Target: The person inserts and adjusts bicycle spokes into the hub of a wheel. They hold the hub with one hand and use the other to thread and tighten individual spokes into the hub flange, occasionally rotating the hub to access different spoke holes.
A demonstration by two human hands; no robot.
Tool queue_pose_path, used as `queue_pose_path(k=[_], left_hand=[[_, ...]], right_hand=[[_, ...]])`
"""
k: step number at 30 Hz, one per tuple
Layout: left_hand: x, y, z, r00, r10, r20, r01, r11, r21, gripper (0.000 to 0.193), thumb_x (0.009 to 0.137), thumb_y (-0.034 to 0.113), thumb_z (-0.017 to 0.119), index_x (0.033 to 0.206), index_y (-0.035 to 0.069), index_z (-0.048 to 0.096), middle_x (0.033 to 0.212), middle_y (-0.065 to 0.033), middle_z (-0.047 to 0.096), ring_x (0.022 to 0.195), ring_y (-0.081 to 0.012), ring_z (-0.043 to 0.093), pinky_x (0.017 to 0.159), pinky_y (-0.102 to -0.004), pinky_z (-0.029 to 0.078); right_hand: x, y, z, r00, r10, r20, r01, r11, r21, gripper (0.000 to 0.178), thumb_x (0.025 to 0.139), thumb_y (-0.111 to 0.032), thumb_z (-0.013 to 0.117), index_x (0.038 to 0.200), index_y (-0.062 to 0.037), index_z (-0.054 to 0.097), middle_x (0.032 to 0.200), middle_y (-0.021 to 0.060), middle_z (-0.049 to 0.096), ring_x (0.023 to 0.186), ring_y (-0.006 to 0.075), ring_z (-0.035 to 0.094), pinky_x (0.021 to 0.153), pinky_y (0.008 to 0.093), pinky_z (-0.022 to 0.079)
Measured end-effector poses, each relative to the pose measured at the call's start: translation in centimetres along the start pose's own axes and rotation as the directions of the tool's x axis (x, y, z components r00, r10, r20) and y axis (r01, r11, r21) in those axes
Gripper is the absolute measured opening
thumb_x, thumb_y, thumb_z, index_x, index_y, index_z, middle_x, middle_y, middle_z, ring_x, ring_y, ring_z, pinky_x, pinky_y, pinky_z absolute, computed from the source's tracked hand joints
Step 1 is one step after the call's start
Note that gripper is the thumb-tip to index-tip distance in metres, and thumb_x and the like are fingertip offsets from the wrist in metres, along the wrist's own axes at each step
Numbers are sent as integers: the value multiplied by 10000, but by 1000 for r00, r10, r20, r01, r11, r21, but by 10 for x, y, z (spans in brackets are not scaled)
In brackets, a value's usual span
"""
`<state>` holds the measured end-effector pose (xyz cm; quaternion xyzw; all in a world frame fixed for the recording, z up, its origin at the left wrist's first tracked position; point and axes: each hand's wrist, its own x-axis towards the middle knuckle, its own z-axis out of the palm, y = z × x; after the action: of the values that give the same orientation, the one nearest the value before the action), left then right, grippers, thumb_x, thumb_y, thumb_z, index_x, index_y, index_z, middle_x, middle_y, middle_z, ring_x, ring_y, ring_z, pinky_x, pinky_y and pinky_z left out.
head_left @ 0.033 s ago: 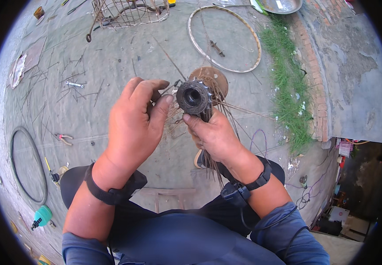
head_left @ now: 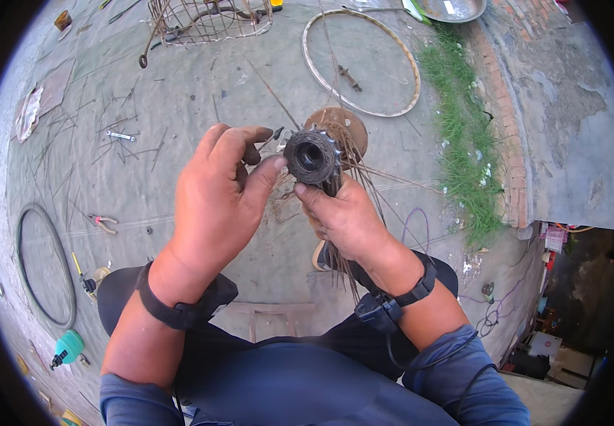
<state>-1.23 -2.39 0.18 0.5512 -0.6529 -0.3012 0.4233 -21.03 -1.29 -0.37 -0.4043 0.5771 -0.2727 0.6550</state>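
Observation:
A rusty bicycle wheel hub [head_left: 344,128] hangs in front of me, with a dark toothed freewheel [head_left: 312,157] on its near end. My right hand [head_left: 346,216] grips it from below, its thumb against the freewheel's lower edge. Many loose rusty spokes [head_left: 385,172] fan out from the hub, some bunched downward past that hand. My left hand [head_left: 225,177] is at the freewheel's left, thumb tip close to its rim. Its forefinger stretches toward a small dark piece [head_left: 278,133]; the other fingers curl, and a gap shows between thumb and forefinger.
A bare wheel rim [head_left: 308,67] lies ahead, an axle [head_left: 349,78] inside it. A wire basket [head_left: 211,21] sits at the far left. Scattered spokes, a spanner [head_left: 120,135], pliers [head_left: 102,223], a tyre [head_left: 22,263] and a green bottle [head_left: 70,346] lie leftward; grass [head_left: 463,135] edges the right.
My left thumb has shifted slightly right, nearer the freewheel. The small dark piece by the forefinger has moved a little to the left. My right hand and the hub stay put.

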Motion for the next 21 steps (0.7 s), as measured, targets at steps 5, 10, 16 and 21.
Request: queue_pose_path(k=[5,10,16,21], left_hand=[[0,12,2,991,-21,129,21,1000,0,599,772,182,938,1297,64,675,1072,-120,630,858,-285,687,744,-408,581],[0,12,5,992,-15,124,9,999,45,634,759,192,943,1311,52,665,1101,-149,631,908,-341,710,767,-429,594],[-1,9,9,995,21,97,-32,993,115,645,752,267,957,1263,1,665,1080,-176,644,887,-366,715,739,-445,596],[-3,5,15,998,29,61,-36,991,130,632,742,355,972,1158,-19,677,976,-182,651,826,-371,706,694,-447,584]], right_hand=[[-1,2,1,999,-33,15,33,999,22,297,1066,-125,650,1343,-19,661,1198,35,726,1115,121,617,1003,332,516],[-4,-3,3,999,-26,19,27,998,-53,299,1054,-116,632,1338,-24,660,1196,52,723,1130,128,624,1010,343,520],[-4,0,2,997,-72,23,73,993,-93,309,1044,-88,604,1341,-20,658,1238,69,723,1179,145,630,1046,352,514],[-6,-6,5,996,-81,47,85,993,-82,333,1049,-59,579,1373,-13,645,1283,74,720,1216,151,627,1074,356,504]])
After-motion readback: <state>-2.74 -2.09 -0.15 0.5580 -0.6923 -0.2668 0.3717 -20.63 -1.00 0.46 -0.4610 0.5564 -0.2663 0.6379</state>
